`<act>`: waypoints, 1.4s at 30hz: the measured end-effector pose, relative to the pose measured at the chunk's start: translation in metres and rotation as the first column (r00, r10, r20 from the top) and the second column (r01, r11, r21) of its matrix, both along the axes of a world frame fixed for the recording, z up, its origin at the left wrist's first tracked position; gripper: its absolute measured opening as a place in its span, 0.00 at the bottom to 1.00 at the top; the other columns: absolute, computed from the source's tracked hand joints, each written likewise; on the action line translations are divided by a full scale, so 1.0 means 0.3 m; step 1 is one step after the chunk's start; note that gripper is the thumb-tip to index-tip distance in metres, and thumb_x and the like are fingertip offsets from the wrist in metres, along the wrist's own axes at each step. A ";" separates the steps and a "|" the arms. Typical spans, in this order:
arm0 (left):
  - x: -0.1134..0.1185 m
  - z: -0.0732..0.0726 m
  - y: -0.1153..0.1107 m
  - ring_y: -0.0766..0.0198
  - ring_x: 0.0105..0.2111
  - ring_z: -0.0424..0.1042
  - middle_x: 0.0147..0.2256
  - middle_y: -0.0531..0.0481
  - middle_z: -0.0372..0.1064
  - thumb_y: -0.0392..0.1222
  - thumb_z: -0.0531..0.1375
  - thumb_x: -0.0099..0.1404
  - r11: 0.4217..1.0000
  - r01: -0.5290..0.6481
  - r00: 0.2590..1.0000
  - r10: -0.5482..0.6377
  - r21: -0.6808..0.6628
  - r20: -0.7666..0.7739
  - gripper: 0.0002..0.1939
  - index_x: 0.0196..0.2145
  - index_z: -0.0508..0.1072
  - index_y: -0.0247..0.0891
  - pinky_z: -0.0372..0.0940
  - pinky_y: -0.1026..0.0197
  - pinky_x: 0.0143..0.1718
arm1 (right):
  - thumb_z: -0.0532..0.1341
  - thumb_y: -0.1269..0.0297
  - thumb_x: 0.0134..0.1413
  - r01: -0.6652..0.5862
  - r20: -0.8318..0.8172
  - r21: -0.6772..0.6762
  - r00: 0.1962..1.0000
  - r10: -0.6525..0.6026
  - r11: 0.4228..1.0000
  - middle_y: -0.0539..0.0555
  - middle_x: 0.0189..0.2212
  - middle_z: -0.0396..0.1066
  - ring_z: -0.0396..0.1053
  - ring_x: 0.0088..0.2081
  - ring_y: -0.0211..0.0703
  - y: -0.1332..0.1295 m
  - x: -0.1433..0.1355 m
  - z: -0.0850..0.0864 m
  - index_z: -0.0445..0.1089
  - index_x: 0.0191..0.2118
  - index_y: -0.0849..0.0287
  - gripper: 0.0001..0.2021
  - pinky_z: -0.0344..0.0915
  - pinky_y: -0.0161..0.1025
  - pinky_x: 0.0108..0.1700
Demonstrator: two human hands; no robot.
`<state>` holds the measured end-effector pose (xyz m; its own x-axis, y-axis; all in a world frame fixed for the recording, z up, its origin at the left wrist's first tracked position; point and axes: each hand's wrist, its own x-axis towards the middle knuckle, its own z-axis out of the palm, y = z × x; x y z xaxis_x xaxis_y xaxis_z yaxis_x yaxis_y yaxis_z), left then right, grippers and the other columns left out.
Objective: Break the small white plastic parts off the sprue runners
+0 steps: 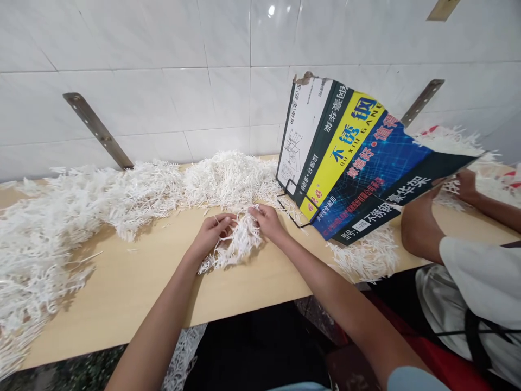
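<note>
A tangled bunch of thin white strands (240, 241) hangs between my two hands, low over the wooden table. My left hand (214, 231) is closed round the bunch's left side, fingers curled. My right hand (266, 220) pinches its upper right part between thumb and fingers. Behind my hands rises a heap of similar white strands (232, 176), and a larger pile (44, 233) spreads over the table's left side.
A printed cardboard piece (350, 163) stands tilted on the table (134, 293) at my right. Beyond it are a person's arms (423, 225) and more white strands. Metal brackets (97, 130) slope against the tiled wall.
</note>
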<state>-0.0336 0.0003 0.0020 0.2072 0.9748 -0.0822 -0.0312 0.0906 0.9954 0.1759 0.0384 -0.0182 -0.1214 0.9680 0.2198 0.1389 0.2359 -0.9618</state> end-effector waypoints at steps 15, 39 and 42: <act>0.053 0.031 -0.024 0.72 0.21 0.63 0.31 0.54 0.70 0.47 0.73 0.53 0.956 0.291 0.957 -0.290 -0.035 0.028 0.23 0.44 0.73 0.39 0.55 0.68 0.20 | 0.68 0.47 0.50 0.074 -0.208 0.027 0.976 -0.067 0.997 0.47 0.24 0.64 0.62 0.27 0.38 0.021 0.049 0.004 0.71 0.35 0.57 0.18 0.59 0.35 0.29; 0.064 0.025 -0.070 0.60 0.25 0.72 0.23 0.51 0.70 0.56 0.69 0.57 0.977 0.214 0.935 -0.206 0.004 0.290 0.19 0.33 0.70 0.39 0.65 0.61 0.27 | 0.69 0.49 0.50 -0.232 -0.714 -0.287 0.699 -0.045 0.929 0.41 0.20 0.54 0.49 0.16 0.31 0.011 0.076 0.050 0.60 0.35 0.52 0.19 0.52 0.29 0.17; 0.080 0.037 -0.078 0.61 0.19 0.69 0.22 0.50 0.73 0.63 0.63 0.64 0.858 0.488 0.871 -0.468 -0.158 0.150 0.23 0.42 0.68 0.41 0.59 0.63 0.21 | 0.67 0.45 0.53 -0.131 -0.704 -0.300 0.699 -0.127 0.945 0.43 0.19 0.53 0.54 0.18 0.34 0.035 0.084 0.060 0.60 0.35 0.52 0.20 0.59 0.32 0.20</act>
<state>-0.0094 -0.0231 0.0131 0.6608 0.7225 -0.2033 -0.0374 0.3022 0.9525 0.2011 0.0488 -0.0001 -0.0566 0.9964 -0.0637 -0.6102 -0.0850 -0.7877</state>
